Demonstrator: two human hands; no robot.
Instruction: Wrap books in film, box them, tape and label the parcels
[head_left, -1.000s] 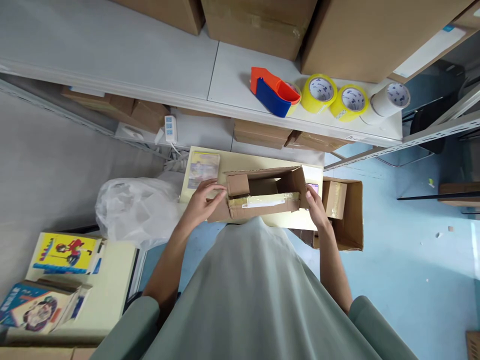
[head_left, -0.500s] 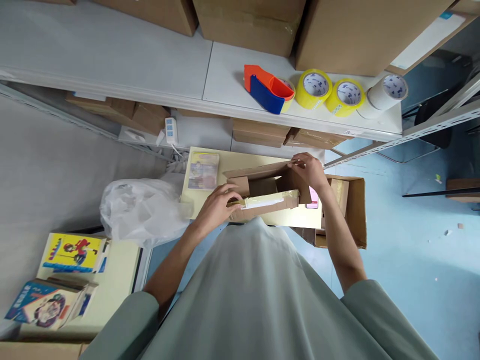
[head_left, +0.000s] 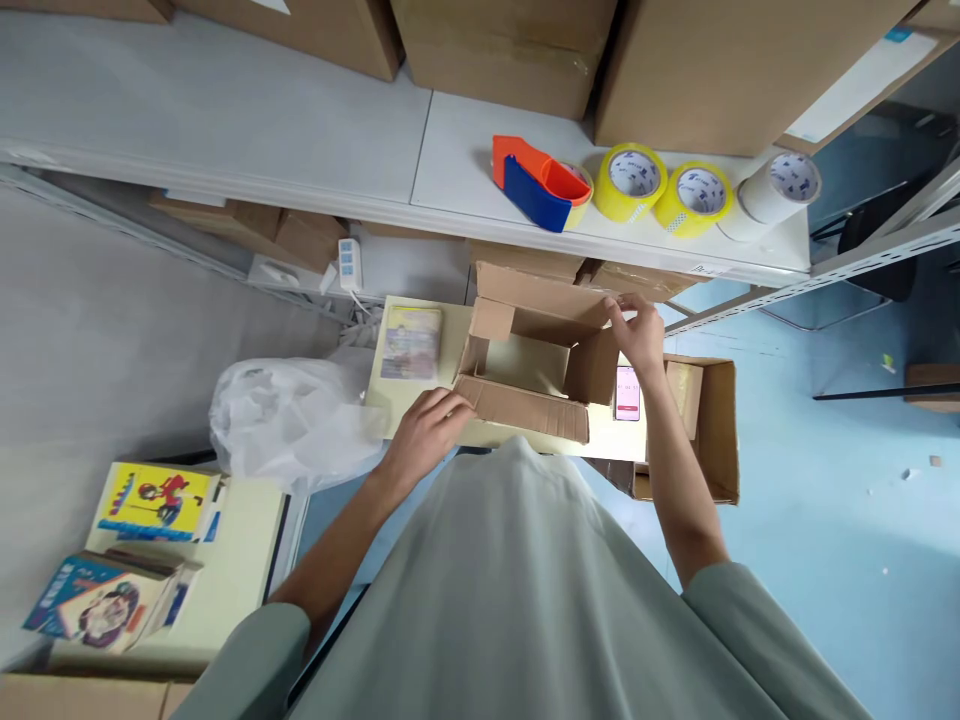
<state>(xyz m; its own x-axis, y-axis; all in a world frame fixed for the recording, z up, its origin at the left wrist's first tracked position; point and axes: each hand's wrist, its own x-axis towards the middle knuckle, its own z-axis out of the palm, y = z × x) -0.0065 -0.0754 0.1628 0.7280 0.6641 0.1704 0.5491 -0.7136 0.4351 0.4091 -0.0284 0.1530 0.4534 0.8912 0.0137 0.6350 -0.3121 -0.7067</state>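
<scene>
A cardboard box (head_left: 536, 405) stands on the cream table with its long flaps folded outward at the top. Inside it, a cream patch shows, matching the tabletop in colour. My right hand (head_left: 637, 328) pinches the far flap at its right corner. At the left end of the near flap, my left hand (head_left: 433, 428) has its fingers closed on the edge; the thumb is hidden. A phone (head_left: 627, 393) with a lit pink screen lies right of the box, partly beside my right wrist. Left of the box lies a stack of booklets (head_left: 412, 343) with a glossy cover.
Another open carton (head_left: 716, 430) is right of the table (head_left: 379, 400). A white plastic bag (head_left: 296, 420) sits left. On the shelf (head_left: 450, 150) are an orange-and-blue tape dispenser (head_left: 536, 185), yellow tape rolls (head_left: 630, 183) and white rolls (head_left: 780, 190). Books (head_left: 154, 500) lie lower left.
The box has opened out: its far flap now leans away and its near flap folds toward me. My right hand has shifted slightly right and up, uncovering more of the phone.
</scene>
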